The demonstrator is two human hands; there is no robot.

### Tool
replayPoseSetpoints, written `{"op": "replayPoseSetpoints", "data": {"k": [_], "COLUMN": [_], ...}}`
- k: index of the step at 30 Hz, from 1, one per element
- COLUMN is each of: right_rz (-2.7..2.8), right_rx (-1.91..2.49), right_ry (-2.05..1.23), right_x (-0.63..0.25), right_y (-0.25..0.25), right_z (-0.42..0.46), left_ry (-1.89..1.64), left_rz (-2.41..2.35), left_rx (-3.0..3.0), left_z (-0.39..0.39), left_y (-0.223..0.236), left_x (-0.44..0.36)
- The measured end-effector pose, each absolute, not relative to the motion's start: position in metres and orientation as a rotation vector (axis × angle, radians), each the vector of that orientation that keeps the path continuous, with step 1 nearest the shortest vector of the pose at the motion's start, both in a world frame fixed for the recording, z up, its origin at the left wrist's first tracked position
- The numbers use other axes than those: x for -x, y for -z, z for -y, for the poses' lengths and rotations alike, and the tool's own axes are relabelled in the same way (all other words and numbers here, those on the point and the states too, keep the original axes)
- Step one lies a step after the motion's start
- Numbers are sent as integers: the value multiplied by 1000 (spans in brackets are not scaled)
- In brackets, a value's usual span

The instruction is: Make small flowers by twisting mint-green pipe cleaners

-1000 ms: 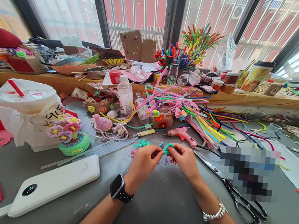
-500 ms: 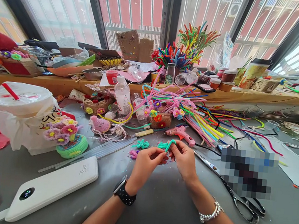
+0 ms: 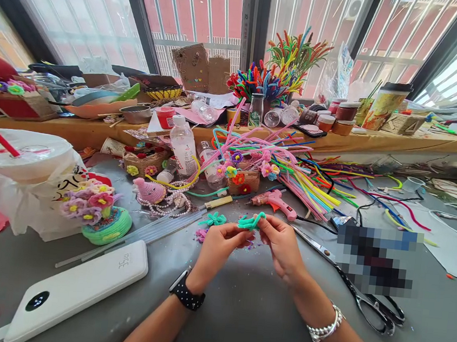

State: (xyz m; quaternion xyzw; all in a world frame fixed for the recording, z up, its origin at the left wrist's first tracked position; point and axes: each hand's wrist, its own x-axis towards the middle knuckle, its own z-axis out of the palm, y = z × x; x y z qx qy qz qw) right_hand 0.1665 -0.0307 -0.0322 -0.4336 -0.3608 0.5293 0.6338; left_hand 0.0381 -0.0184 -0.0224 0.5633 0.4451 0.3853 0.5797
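Observation:
Between my two hands is a teal pipe cleaner (image 3: 251,222), bent into short folded loops. My left hand (image 3: 223,244) pinches it from the left, its fingers closed. On the other side, my right hand (image 3: 280,245) grips the upper right end between thumb and fingers. Just beyond my left hand a teal pipe-cleaner flower (image 3: 215,219) lies on the table. A small purple fuzzy piece (image 3: 200,235) sits beside my left fingers, partly hidden. Behind my right hand rests a pink glue gun (image 3: 275,202).
Large scissors (image 3: 347,284) lie right of my right arm. A white power bank (image 3: 81,289) and a green-based flower ornament (image 3: 106,226) are on the left. Loose pipe cleaners (image 3: 308,193) spread at the back. A bagged drink cup (image 3: 28,172) stands far left.
The teal pipe cleaner has been turned and bent, and more of its folded loops now show above my fingers. My left wrist has rotated slightly. The whole view has shifted a little.

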Motion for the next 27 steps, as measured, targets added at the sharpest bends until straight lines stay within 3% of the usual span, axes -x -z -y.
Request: {"op": "replayPoseSetpoints", "data": {"k": [8,16,27], "right_rz": [645,736,1121], "right_rx": [925,906,1037], "right_ry": [-1505,-1737,-1783], "right_x": [-169,-177,-185], "right_y": [27,22,22], "right_z": [32,34,32], "left_ry": [-913,-959,-753], "left_rz": [-1009,-1029,-860], "left_rx": [-1410,-2152,-2389], "left_z": [18,11,8], "left_y": [22,11,9], "left_x": [-36,-18,-7]}}
